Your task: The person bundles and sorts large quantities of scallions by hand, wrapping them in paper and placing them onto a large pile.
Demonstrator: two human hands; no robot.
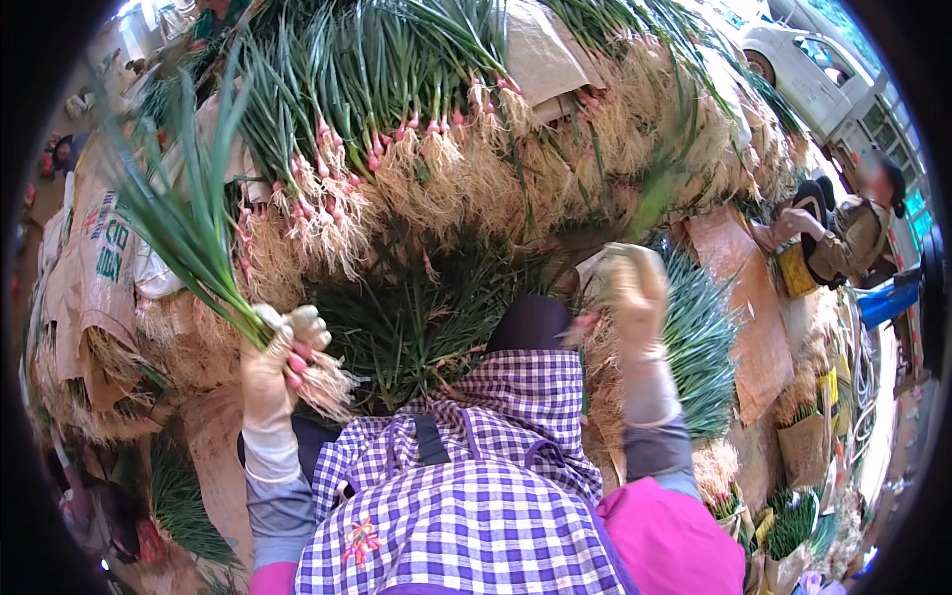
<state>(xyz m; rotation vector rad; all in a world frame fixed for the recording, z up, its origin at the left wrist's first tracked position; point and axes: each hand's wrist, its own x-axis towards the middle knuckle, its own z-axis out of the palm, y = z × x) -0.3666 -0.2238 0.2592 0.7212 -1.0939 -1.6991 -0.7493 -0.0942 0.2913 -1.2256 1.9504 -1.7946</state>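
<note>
My left hand (276,359), in a pale glove, is closed around a bunch of green onions (203,243). Their long green leaves fan up and to the left; pink bulbs and pale roots hang below the fingers. On the right, my right hand (635,297), also gloved, is raised and blurred by motion. Its fingers look curled round a green onion (654,193), with a smeared green top above the fist and a pinkish bulb end beside it. Between the hands lies a dark heap of loose green leaves (397,312).
A high bank of green onions (426,149), roots toward me, curves across the far side. More onions (699,342) stand at right beside a brown sheet (739,307). Another person (853,238) sits at far right. A white vehicle (808,74) stands behind.
</note>
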